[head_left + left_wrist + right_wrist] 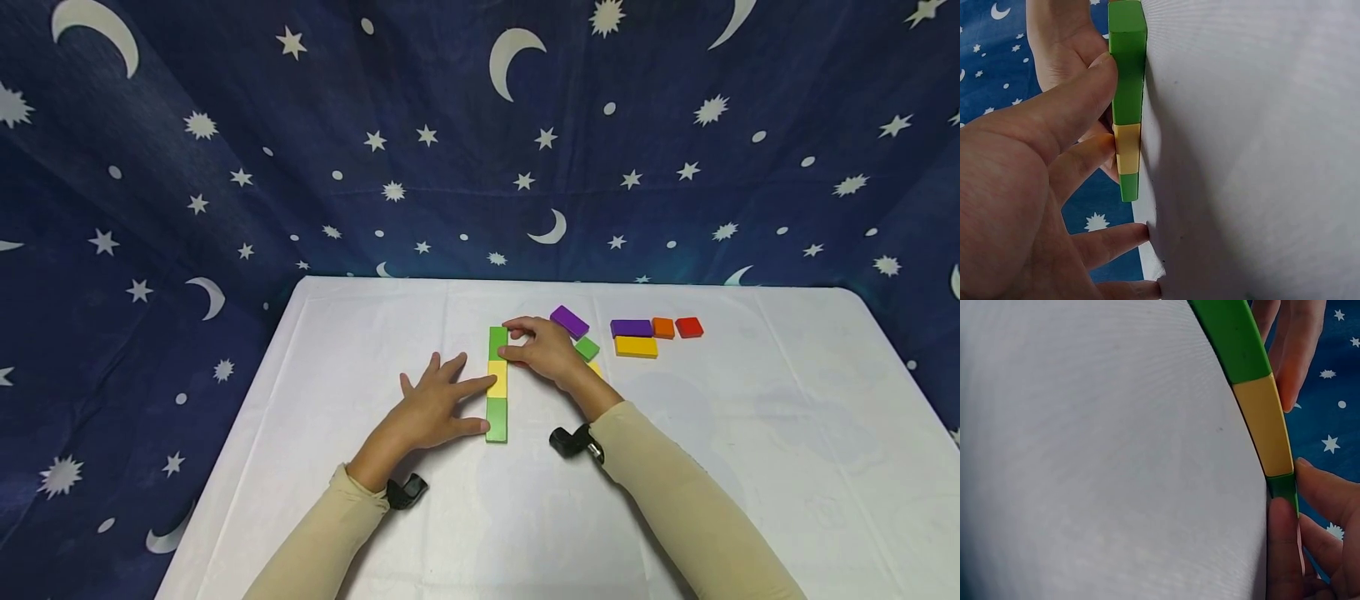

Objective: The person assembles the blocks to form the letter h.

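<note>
Three blocks lie end to end in a straight row on the white table: a far green block (pixel 497 340), a yellow block (pixel 495 385) in the middle and a near green block (pixel 497 421). My left hand (pixel 429 410) is spread along the row's left side, its index fingertip on the yellow block and its thumb (pixel 1094 84) against the near green block. At the far end, my right hand (pixel 551 354) pinches the far green block (pixel 1283 487) between thumb and fingers.
Right of the row, partly behind my right hand, lie a purple block (pixel 569 322), a small green block (pixel 587 348) and a yellow one (pixel 596 367). Farther right sit another purple block (pixel 632 327), a yellow block (pixel 636 347), an orange block (pixel 663 327) and a red block (pixel 689 327). A star-patterned cloth (pixel 450 225) hangs behind.
</note>
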Available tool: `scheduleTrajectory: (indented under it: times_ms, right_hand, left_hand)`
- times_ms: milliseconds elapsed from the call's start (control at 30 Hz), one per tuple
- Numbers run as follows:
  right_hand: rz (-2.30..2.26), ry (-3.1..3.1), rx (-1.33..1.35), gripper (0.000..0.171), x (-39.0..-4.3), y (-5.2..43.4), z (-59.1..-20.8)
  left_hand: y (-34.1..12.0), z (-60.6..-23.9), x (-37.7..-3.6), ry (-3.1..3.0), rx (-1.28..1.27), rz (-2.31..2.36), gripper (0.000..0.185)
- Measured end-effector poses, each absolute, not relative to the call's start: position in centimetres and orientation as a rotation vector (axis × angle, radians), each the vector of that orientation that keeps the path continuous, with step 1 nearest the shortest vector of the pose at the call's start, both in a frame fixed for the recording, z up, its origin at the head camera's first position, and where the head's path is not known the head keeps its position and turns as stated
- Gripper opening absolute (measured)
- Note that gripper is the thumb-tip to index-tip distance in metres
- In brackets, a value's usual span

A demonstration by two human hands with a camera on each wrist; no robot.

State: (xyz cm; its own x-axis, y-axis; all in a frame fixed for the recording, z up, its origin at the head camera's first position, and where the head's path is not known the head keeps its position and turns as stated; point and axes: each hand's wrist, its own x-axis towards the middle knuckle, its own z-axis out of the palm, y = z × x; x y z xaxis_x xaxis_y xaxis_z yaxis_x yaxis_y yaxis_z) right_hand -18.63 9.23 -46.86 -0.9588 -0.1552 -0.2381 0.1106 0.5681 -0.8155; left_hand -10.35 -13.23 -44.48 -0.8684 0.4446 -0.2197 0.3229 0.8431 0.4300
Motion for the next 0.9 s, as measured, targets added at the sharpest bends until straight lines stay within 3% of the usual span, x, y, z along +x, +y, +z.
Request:
scheduleTrajectory:
  times_ms: [600,900]
  right_hand:
    - [-1.545,2.311,-0.027,0.062,-18.3,10.1,-44.7]
    - [-1.327,2.722,-0.076,0.047,-18.8,13.5,-42.8]
  left_hand:
    - [-13.2,-44.5,-10.4,2.741,0.591,0.466,0.069]
    - [-13.1,-44.5,-10.3,2.757,0.567,0.446,0.069]
